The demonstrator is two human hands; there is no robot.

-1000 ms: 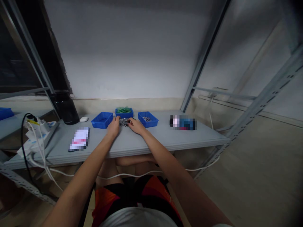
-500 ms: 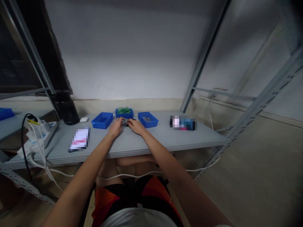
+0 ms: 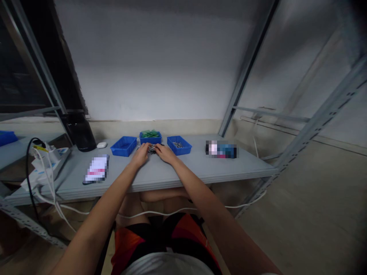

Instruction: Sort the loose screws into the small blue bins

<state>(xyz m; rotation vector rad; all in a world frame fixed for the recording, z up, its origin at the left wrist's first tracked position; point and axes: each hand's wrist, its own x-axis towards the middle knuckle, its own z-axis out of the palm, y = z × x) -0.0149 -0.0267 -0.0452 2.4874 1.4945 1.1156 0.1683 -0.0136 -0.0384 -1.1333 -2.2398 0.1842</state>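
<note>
Between my two hands lies a loose heap of small silver and dark metal parts [image 3: 151, 148], too small to name. My left hand [image 3: 141, 154] rests at the left side of the heap, fingers bent inward and pressed together. On the right side, my right hand [image 3: 165, 153] reaches in with curled fingers, its tips at the parts. What either hand's fingertips pinch is hidden. Just behind the heap is a blue tray with green pieces [image 3: 150, 134]. A bare blue tray [image 3: 124, 146] sits left of my left hand, and a blue tray with silver pieces [image 3: 179, 145] sits right of my right hand.
The grey tabletop [image 3: 172, 176] carries a phone [image 3: 96, 169], a white earbud case [image 3: 101, 145], a black jar-shaped container [image 3: 81, 131] and a power strip with cables [image 3: 53, 162] on the left. A blurred-out object [image 3: 221, 149] lies on the right. Metal posts frame the table.
The fingers of both hands have shifted very slightly at the heap of metal parts. The trays and other objects stay where they were.
</note>
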